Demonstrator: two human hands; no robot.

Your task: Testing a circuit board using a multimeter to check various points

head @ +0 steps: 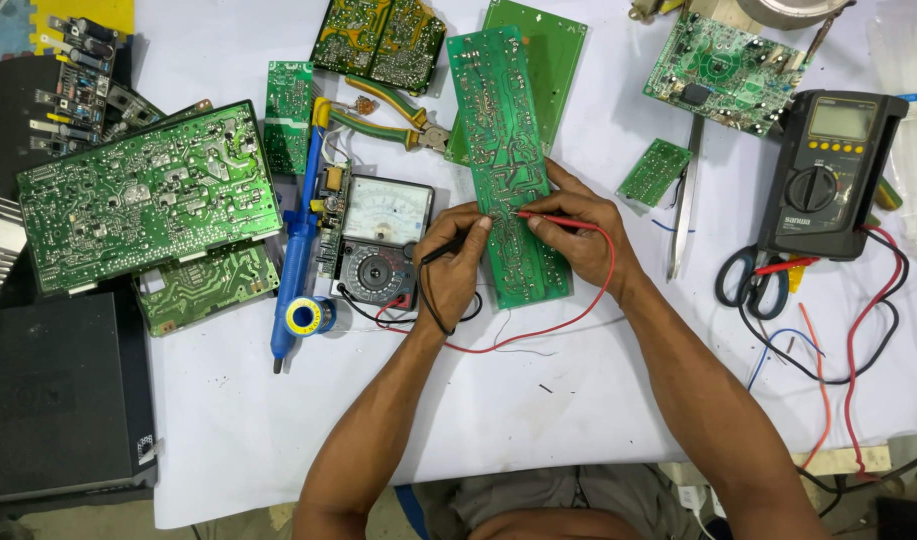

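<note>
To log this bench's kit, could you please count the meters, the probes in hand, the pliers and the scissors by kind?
Multimeters: 2
Probes in hand: 2, black probe, red probe
Pliers: 1
Scissors: 1
Total: 6

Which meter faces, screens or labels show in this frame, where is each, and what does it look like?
Analog multimeter: left of the left hand, pale needle dial over a black rotary selector.
Digital multimeter: at the right, dark grey body, greenish-grey rectangular screen, yellow buttons, round black dial.
Label strip: small, blue and white, on clear plastic at the far right edge; too small to make out more.
</note>
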